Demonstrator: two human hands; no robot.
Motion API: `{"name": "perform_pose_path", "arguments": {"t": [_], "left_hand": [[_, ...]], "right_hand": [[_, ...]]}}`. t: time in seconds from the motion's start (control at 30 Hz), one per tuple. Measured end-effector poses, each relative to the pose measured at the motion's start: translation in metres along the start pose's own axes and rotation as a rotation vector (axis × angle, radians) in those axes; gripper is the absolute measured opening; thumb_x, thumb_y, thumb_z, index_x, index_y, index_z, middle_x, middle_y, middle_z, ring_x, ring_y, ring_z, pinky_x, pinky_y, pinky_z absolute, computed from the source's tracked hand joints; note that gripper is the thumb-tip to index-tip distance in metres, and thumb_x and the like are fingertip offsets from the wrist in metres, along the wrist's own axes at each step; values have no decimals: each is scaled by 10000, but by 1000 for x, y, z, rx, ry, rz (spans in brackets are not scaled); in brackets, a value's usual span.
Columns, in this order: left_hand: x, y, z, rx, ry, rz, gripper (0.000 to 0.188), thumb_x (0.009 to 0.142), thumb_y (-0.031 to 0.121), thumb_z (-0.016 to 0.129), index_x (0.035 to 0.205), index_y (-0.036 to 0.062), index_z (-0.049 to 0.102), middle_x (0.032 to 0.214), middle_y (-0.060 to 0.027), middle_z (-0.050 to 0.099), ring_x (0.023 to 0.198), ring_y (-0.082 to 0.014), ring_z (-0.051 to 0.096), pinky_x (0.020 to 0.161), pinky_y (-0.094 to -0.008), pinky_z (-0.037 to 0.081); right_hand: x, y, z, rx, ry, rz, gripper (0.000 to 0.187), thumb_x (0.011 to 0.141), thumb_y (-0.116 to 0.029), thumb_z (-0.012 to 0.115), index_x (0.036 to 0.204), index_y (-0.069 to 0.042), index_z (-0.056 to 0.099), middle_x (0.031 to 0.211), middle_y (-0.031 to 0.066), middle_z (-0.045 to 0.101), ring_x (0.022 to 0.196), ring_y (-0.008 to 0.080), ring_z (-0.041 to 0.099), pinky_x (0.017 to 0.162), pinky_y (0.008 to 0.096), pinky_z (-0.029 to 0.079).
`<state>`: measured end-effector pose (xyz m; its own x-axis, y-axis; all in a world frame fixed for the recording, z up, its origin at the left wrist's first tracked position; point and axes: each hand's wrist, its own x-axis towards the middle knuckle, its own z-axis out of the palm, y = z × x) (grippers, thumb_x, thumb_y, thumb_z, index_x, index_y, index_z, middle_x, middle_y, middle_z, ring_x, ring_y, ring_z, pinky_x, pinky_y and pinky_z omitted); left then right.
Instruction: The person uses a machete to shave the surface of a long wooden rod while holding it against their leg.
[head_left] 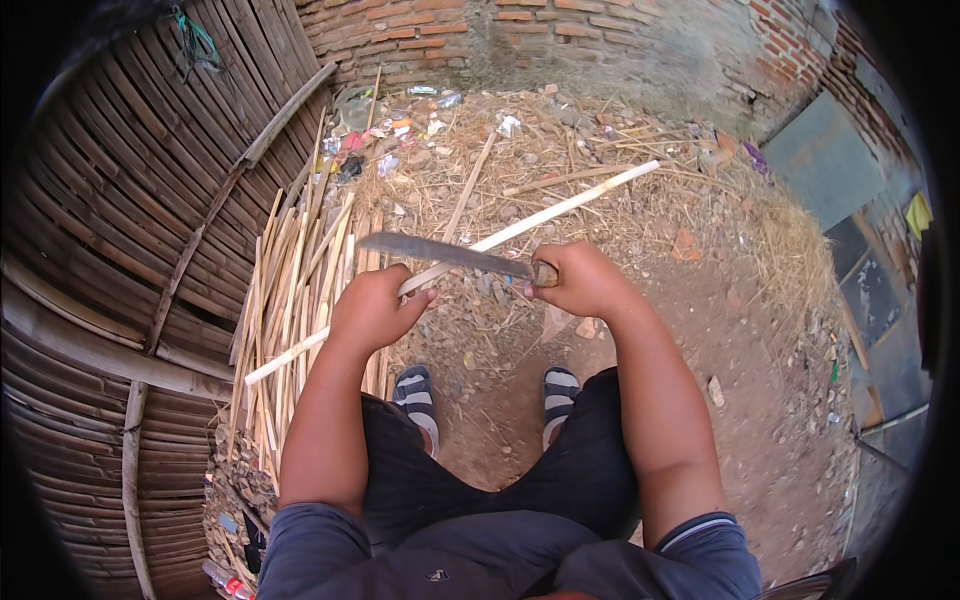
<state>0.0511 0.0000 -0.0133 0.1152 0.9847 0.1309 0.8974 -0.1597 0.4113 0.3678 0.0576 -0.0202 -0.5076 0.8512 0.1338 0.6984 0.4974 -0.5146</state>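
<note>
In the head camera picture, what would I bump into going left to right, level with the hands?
Slatted wall → pile of pale strips → left hand → right hand → dark panel.

Brick wall (600,50) behind brown dirt ground (770,430), slatted bamboo wall (110,190) at left

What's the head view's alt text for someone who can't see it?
The right hand holds a machete across a pale stick gripped in the left hand. More sticks lie at left beside a slatted wall, with a brick wall beyond.
</note>
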Motion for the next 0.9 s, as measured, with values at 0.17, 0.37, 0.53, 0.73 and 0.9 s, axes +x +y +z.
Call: {"name": "perform_pose_path", "arguments": {"t": [0.17, 0.37, 0.53, 0.73, 0.9], "left_hand": [[-4, -4, -22, 4, 41, -11, 391, 898, 431, 784, 873, 48, 707, 729, -183, 693, 721, -397, 703, 646, -485, 544], [0, -10, -21, 7, 66, 1, 419, 904, 454, 774, 865, 43, 705, 723, -185, 689, 707, -396, 697, 640, -484, 540], [0, -8, -20, 1, 44, -18, 427, 897, 454, 782, 868, 34, 712, 715, -193, 684, 696, -403, 691, 635, -491, 535], [-3, -18, -17, -79, 26, 6, 437, 891, 445, 800, 886, 14, 722, 707, -204, 681, 659, -391, 688, 614, -466, 526], [-1, -15, -22, -143, 25, 10, 435, 891, 424, 813, 873, 0, 713, 696, -207, 675, 636, -372, 687, 604, -444, 523]], "right_hand": [[-5, 38, -22, 177, 145, 224, 324, 838, -290, 868, 991, -44, 722, 823, 149, 726, 778, 272, 706, 735, 445, 541], [-16, 85, -32, 189, 448, 461, 366, 850, -297, 862, 1048, -20, 730, 869, 171, 742, 789, 290, 717, 735, 422, 544], [-12, 32, -23, 21, 192, 222, 329, 824, -278, 881, 993, -46, 720, 802, 158, 705, 733, 320, 686, 703, 426, 528], [-14, 13, -24, 43, 158, 66, 301, 824, -287, 879, 966, -64, 736, 832, 139, 729, 776, 321, 710, 725, 451, 546], [-20, 61, -45, 158, 482, 408, 353, 836, -271, 881, 1020, -7, 736, 828, 133, 729, 745, 235, 685, 710, 398, 541]]}}
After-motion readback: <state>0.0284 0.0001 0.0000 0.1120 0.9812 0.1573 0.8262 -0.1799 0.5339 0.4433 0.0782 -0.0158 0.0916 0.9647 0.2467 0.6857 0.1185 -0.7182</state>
